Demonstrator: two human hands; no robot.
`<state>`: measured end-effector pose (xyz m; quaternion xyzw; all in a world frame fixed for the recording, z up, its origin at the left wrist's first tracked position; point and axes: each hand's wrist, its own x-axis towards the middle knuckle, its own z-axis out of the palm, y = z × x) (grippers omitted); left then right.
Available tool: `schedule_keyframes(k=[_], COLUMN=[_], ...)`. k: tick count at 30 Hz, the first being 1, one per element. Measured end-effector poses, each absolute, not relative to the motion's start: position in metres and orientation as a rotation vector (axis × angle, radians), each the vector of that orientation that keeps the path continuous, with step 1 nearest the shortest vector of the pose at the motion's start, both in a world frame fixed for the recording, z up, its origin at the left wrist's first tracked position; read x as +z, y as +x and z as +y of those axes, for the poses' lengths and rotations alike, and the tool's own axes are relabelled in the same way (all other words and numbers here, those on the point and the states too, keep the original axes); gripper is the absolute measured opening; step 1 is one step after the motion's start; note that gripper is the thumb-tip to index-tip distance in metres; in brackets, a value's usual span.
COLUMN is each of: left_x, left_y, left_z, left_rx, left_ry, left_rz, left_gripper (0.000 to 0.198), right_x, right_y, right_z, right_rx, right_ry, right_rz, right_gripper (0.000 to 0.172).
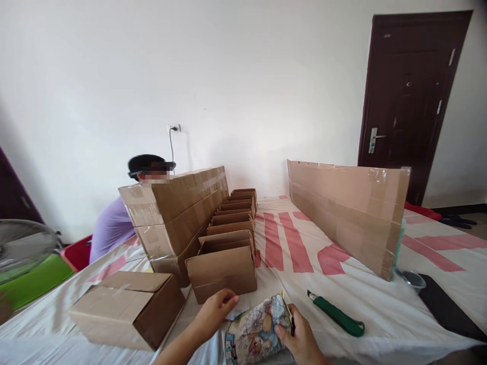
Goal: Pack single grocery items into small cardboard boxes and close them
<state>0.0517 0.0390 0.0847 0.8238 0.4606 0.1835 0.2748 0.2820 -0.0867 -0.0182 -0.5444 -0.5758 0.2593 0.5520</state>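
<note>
A pouch (258, 327) printed with cartoon pictures and a wheel lies tilted at the table's front edge. My right hand (300, 337) grips its right side, thumb on the printed face. Just beyond its upper left corner is my left hand (216, 312), fingers curled and pressed together; whatever they may hold is hidden. A green utility knife (338, 315) with its dark tip pointing away lies right of the pouch. In front of my left hand stands an open cardboard box (224, 271), first in a row of several open boxes running toward the wall.
A closed carton (117, 306) sits at left. Behind it, stacked long cartons (178, 213) form a wall, with a person (114, 223) beyond. A tall cardboard panel (346, 213) stands at right, near a clear plastic cup (413, 279) and a black flat object (449, 306).
</note>
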Motion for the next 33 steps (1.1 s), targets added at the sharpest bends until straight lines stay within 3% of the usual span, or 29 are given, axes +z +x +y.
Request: schedule_keyframes(k=[6,10,17,24,26,30,33], left_x=[0.104,0.112,0.122,0.125,0.114,0.079,0.054], left_y=[0.062,0.055,0.031,0.035,0.049,0.074,0.077], left_z=[-0.003,0.000,0.036,0.032,0.020,0.005,0.009], left_rx=[0.115,0.007,0.051,0.321,0.297,0.039,0.059], left_ry=[2.413,2.494,2.596,2.808,2.850,2.953,3.058], left_rz=[1.120,1.183,1.407,1.549,1.528,1.626,1.704], left_gripper=[0.048,0.039,0.031,0.040,0.053,0.110,0.099], right_x=[-0.010,-0.011,-0.022,-0.018,-0.016,-0.015,-0.017], right_y=[0.282,0.280,0.279,0.278,0.277,0.278,0.279], right_z=[-0.091,-0.090,-0.085,-0.088,-0.089,-0.090,-0.090], right_rx=[0.650,0.678,0.788,0.757,0.760,0.759,0.768], right_ry=[-1.251,-1.247,-1.201,-1.253,-1.264,-1.274,-1.270], right_rz=[-1.371,-1.402,-1.330,-1.321,-1.325,-1.316,-1.315], right_gripper=[0.044,0.044,0.031,0.026,0.027,0.024,0.022])
